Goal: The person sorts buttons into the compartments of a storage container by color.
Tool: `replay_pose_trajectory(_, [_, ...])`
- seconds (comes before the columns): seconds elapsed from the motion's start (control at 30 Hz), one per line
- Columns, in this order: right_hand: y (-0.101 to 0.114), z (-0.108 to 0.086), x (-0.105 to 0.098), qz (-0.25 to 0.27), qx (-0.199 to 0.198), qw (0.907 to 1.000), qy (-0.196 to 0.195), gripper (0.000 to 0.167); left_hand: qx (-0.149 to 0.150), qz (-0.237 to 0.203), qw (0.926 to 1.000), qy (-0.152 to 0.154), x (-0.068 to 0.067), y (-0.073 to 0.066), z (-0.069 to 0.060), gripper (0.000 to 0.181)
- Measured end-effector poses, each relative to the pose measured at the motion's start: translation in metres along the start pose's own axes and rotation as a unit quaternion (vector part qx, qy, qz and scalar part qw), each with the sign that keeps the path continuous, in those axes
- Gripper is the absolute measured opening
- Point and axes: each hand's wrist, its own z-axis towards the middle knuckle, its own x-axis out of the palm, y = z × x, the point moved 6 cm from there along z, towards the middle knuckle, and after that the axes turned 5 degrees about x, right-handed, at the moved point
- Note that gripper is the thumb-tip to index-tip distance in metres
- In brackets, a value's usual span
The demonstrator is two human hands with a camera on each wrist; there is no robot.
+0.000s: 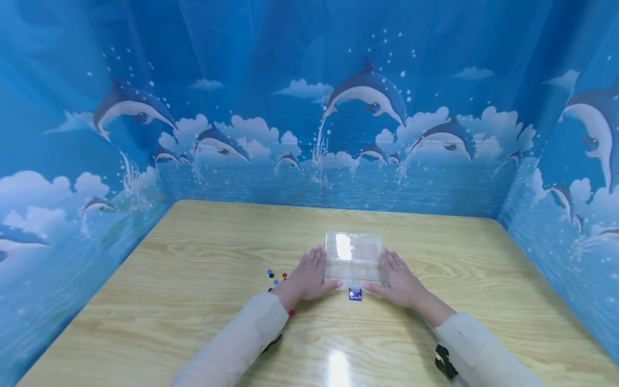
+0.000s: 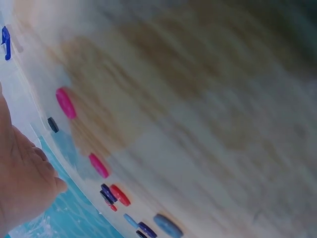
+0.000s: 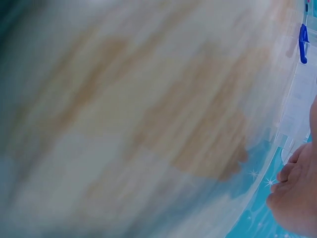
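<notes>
A clear plastic box (image 1: 333, 271) lies on the table with its see-through lid (image 1: 367, 244) folded back. At its front edge is a blue latch (image 1: 355, 294), also visible in both wrist views. My left hand (image 1: 311, 277) rests along the box's left side, fingers straight and pointing away from me, thumb stretched toward the front edge. On the opposite side, my right hand (image 1: 398, 282) lies in a mirrored way, thumb near the latch. Close to my left wrist are several small round button-like pieces, among them a pink one (image 2: 66, 102), a red one (image 2: 120, 195) and a grey-blue one (image 2: 168, 225).
The wood-grain table (image 1: 232, 231) reaches back to a blue curtain (image 1: 271, 64) printed with dolphins and clouds, which encloses the back and both sides. Some of the small pieces are partly hidden by my left forearm. Light reflects off the tabletop near the front.
</notes>
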Motion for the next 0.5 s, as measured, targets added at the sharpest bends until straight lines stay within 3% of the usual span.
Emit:
replay_pose_trajectory(0.17, [0.0003, -0.0022, -0.0005, 0.000, 0.004, 1.0000, 0.004, 0.092, -0.004, 0.002, 1.0000, 0.006, 0.0038, 0.0000, -0.0008, 0.087])
replay_pose_trajectory(0.5, [0.0000, -0.0014, -0.0001, -0.008, 0.010, 0.9999, 0.005, 0.094, -0.007, 0.013, 0.9998, 0.013, -0.0023, -0.0030, -0.0044, 0.086])
